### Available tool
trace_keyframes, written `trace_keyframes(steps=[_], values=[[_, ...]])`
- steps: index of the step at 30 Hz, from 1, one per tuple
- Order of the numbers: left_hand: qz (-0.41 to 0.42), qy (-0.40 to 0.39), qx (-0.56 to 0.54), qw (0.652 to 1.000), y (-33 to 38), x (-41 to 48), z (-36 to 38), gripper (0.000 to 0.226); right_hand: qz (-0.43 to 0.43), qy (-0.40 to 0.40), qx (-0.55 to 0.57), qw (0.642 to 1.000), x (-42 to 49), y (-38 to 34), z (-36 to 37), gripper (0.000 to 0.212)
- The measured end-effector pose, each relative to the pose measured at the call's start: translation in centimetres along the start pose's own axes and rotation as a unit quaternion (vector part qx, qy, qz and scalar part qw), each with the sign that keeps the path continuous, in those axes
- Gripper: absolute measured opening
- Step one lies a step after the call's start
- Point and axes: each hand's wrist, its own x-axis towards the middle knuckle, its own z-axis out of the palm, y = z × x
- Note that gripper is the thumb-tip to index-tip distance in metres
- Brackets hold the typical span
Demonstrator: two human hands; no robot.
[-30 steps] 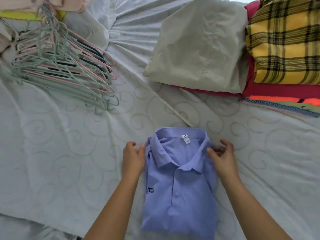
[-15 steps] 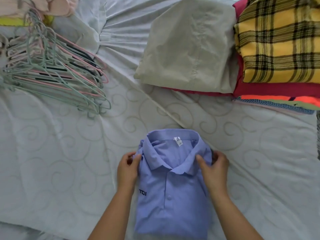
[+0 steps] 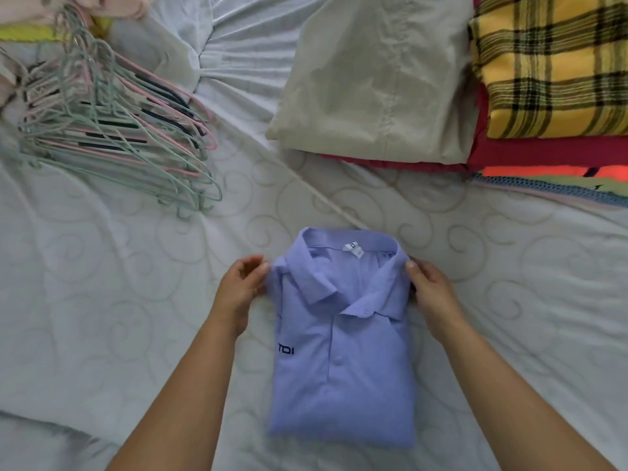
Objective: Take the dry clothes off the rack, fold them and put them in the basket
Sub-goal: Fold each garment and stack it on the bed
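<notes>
Hands (image 3: 241, 290) (image 3: 430, 294) now apparently tighter on shoulders of blue shirt (image 3: 343, 362).

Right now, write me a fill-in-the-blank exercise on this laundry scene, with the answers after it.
1. The left hand and the right hand hold a folded shirt, and the right thumb is on its ____.
2. The hangers lie in a heap to the shirt's far ____.
3. The yellow checked blanket lies on a ____ garment.

Missing words: collar; left; red.
</notes>
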Motion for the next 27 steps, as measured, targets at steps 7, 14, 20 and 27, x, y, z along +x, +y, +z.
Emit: trace_keyframes(steps=[7,14,20,27], values=[[-0.100,0.011,0.085,0.991,-4.5,-7.2,1.5,0.026,0.060,0.098,-0.062,0.991,-8.3,4.4,2.4,0.019],[-0.097,-0.068,0.131,0.984,-4.7,-8.2,1.1,0.013,0.234,-0.070,0.107,0.964,-8.2,3.8,1.0,0.017],[-0.067,-0.125,0.071,0.987,-3.8,-11.6,3.1,0.032,0.171,-0.103,0.197,0.960,-10.2,2.5,-1.8,0.023],[0.010,-0.110,-0.005,0.994,-1.3,-18.3,11.0,0.051,0.101,-0.138,0.270,0.947,-12.0,-1.4,-11.6,0.024]])
